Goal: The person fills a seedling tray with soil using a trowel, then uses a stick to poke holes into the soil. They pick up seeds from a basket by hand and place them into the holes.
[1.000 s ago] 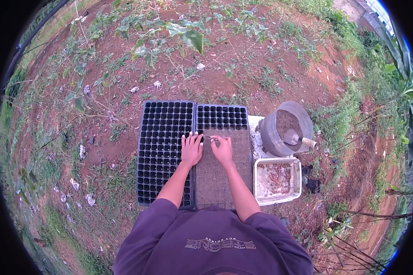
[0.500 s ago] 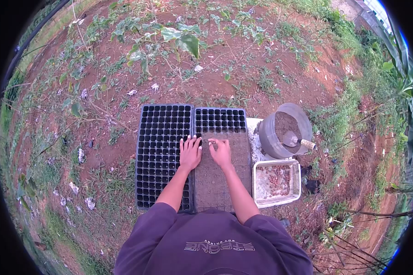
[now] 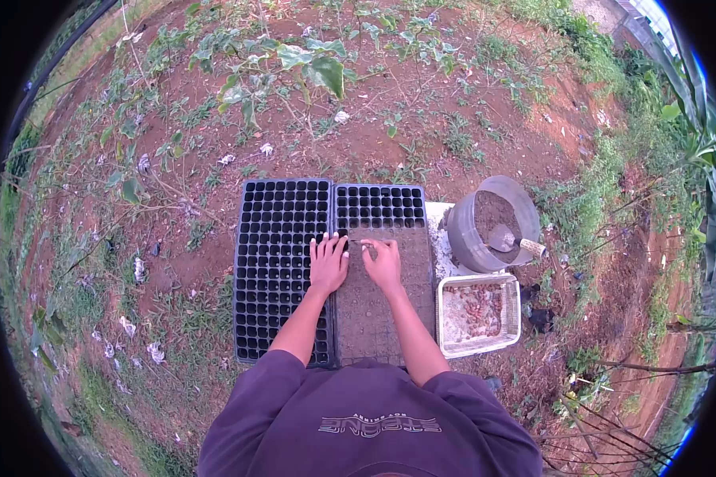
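My left hand [image 3: 328, 266] lies flat with its fingers out, across the inner edges of two black seedling trays. The left seedling tray [image 3: 272, 270] shows dark cells with no soil. In the right seedling tray [image 3: 374, 318], brown soil fills the cells from the near end up to about my fingertips; the far rows are bare black. Over this soil, by the tray's left side, my right hand [image 3: 383, 265] is curled with thumb and fingers close together. Whatever it may pinch is too small to make out.
Right of the trays stands a grey tub [image 3: 471, 246] of soil with a trowel [image 3: 504, 239] in it. Nearer me, a cream plastic basket [image 3: 444, 338] holds small reddish-brown pieces. A white board [image 3: 437, 215] shows beneath them. Leafy plants [image 3: 302, 71] grow beyond the trays.
The view has shifted very slightly. Both hands keep nearly the same place and pose, with the right fingers still at the soil.
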Demonstrator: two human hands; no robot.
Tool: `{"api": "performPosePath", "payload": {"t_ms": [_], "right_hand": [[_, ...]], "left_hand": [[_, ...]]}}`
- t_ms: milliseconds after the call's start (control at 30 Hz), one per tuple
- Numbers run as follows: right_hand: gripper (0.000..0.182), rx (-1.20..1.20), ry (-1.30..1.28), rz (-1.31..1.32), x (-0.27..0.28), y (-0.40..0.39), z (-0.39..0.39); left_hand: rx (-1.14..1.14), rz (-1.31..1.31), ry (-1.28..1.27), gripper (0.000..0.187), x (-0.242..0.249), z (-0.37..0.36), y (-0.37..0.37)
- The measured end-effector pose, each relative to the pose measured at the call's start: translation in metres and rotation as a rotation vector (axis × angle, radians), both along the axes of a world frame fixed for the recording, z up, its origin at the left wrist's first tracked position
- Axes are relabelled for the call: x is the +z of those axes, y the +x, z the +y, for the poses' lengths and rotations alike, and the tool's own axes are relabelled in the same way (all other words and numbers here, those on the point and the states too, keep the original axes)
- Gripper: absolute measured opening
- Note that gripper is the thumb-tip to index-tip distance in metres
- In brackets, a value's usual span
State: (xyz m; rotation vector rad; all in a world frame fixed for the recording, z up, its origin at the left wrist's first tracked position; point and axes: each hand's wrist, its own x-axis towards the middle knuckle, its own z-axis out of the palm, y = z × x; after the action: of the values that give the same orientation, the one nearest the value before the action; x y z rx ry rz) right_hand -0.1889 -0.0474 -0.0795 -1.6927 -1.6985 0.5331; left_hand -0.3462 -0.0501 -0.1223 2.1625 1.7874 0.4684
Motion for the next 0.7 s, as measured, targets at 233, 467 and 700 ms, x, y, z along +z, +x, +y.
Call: {"api": "performPosePath", "payload": {"t_ms": [233,467,700], "right_hand": [[0.02,0.032,-0.042,-0.065,0.006,0.0021,0.0014],[0.021,0.041,-0.053,-0.056,0.0031,0.0014,-0.0002],[0.022,0.031,-0.034,-0.039,0.0041,0.0018,-0.0042]], "left_hand": [[-0.008,0.009,0.019,0.048,-0.0008,-0.0007,-0.0003],[-0.009,0.007,0.01,0.048,0.0006,-0.0002,-0.0004],[-0.011,0.004,-0.011,0.049,0.0021,0.0004,-0.0008]]}}
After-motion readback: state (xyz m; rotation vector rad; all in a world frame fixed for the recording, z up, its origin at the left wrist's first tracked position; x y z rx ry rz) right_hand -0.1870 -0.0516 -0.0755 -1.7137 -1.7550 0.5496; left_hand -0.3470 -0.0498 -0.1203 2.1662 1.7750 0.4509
